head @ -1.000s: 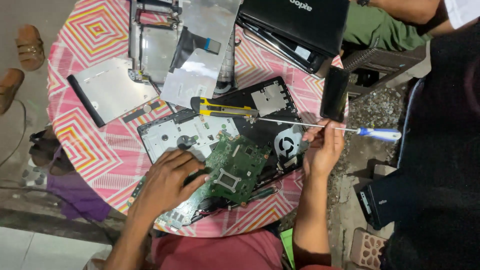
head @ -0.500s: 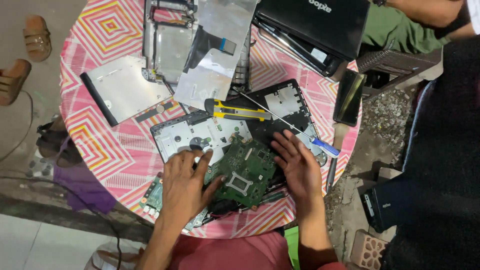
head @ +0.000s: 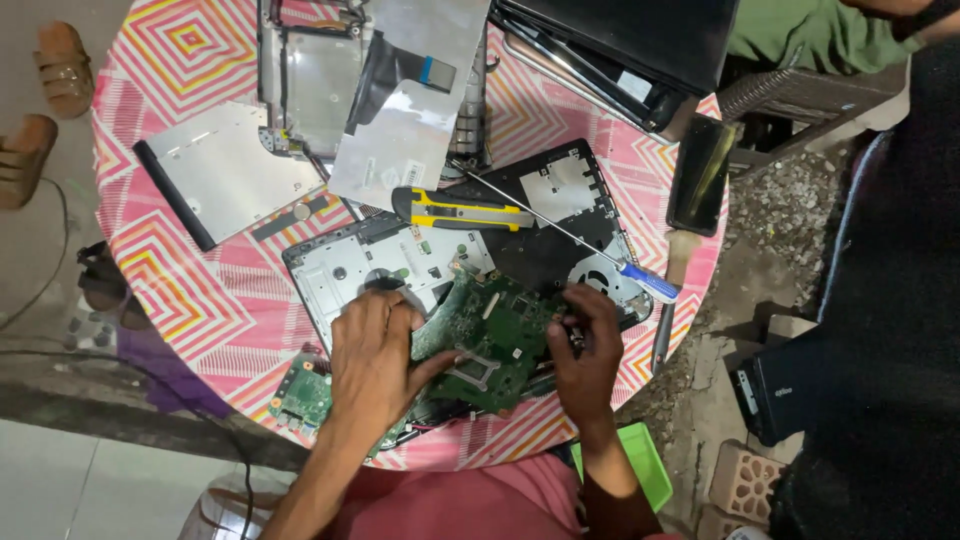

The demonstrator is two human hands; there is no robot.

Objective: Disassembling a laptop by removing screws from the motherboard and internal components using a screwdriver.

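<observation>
Green board (head: 497,340) btwn hands: left hand (head: 372,355) flat on it, right hand (head: 585,350) pinching edge.

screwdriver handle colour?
Blue with a white band, on the screwdriver lying beside the right hand. Head view shows it.

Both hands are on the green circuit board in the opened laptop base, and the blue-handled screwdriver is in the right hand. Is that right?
Not quite. The head view shows the left hand and right hand on the green circuit board, but the blue-handled screwdriver is in neither hand; it lies on the laptop base, near the right hand.
</observation>
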